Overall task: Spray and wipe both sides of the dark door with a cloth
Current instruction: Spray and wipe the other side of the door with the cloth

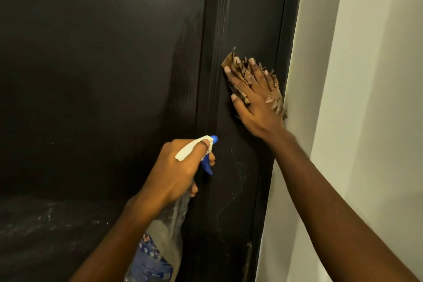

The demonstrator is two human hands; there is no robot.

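Observation:
The dark door fills the left and centre of the view, with a raised vertical moulding and a flat stile on its right side. My right hand lies flat with fingers spread, pressing a frayed brown cloth against the stile near the door's right edge. My left hand grips the neck of a clear spray bottle with a white and blue trigger head. The nozzle points at the stile below the cloth. Faint pale streaks show on the door beside the nozzle.
A pale wall stands to the right of the door edge. White specks and smears mark the lower left door panel.

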